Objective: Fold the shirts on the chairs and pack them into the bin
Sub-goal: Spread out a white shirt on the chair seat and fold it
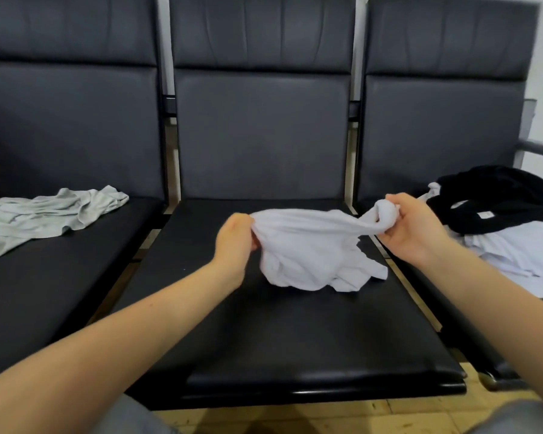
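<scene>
Centrally, both hands gripped the white shirt (311, 249) over the middle chair seat (295, 339): left hand (235, 242) and right hand (414, 227) fingers curled, pinching its upper edge.

Black chairs (295, 339): grey shirt (44, 217) left, white shirt (311, 255) middle, black-and-white pile (508, 227) right.

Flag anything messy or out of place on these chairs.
No damage or spills. Untidy: the grey shirt lies crumpled on the left seat, and a black garment is heaped on white ones on the right seat. Both hands grip the bunched white shirt. No bin is in view.
</scene>
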